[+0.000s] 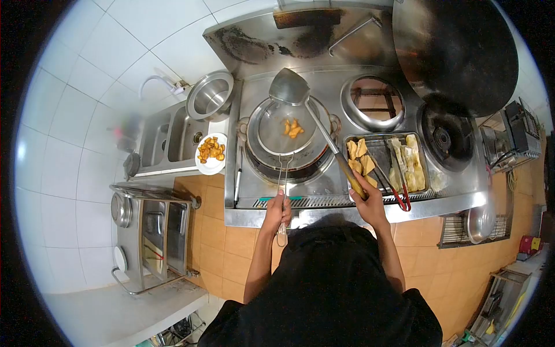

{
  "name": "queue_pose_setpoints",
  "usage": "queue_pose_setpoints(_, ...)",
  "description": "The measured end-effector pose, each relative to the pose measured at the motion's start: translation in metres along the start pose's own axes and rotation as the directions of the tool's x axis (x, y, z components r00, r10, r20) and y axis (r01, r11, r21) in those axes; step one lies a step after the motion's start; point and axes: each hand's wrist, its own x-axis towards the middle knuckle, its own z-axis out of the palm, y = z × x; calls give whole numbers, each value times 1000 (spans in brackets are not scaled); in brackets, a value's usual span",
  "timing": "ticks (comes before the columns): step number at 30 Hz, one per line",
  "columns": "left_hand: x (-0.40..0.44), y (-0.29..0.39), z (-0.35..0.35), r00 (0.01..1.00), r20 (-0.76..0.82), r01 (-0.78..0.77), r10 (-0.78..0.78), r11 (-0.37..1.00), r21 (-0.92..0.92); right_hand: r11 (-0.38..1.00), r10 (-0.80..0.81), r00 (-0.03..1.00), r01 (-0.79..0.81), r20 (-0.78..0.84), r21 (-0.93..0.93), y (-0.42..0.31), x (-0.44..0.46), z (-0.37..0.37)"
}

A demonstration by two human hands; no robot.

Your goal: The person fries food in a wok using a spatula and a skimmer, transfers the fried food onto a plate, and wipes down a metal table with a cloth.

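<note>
My left hand (276,215) is closed around the handle of a wire mesh strainer (272,132). Several golden-brown fried pieces (293,129) lie in the strainer, which is over a wok (258,157) on the stove. In my right hand (370,207) is the wooden handle of a wok spatula (289,88). Its metal blade is above the far rim of the strainer. A metal tray (381,137) with yellowish food pieces lies to the right of the wok, near my right hand. Red-handled tongs (403,199) rest across that tray.
A white plate (210,168) of fried pieces sits left of the stove, beside a steel pot (210,97) and a sink (184,136). A large dark wok (457,52) stands at the back right. On the left is a metal trolley (153,243).
</note>
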Motion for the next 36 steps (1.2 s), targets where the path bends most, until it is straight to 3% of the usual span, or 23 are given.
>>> queue_pose_setpoints(13,1,2,-6,1000,-15,-9,8,1000,-27,1000,-13,1000,13,10,-8,-3,0,2)
queue_pose_setpoints(18,0,-1,-14,998,-24,-61,64,994,94,1000,-15,1000,15,23,-9,-4,3,3)
queue_pose_setpoints(21,1,0,-16,995,-22,-100,101,993,55,1000,-16,1000,16,15,-3,-1,2,2)
queue_pose_setpoints(27,-8,3,-16,999,-14,-48,51,984,169,1000,7,1000,-7,6,0,-5,5,1)
queue_pose_setpoints(31,-6,5,-14,998,-28,-47,50,994,94,999,-47,999,47,-23,13,1,0,2)
queue_pose_setpoints(34,-7,6,-13,995,-14,-100,103,981,164,1000,-7,1000,7,-6,-1,-3,3,0)
queue_pose_setpoints(36,-7,6,-17,997,-46,-53,62,982,181,1000,15,1000,-15,2,-5,-4,2,0)
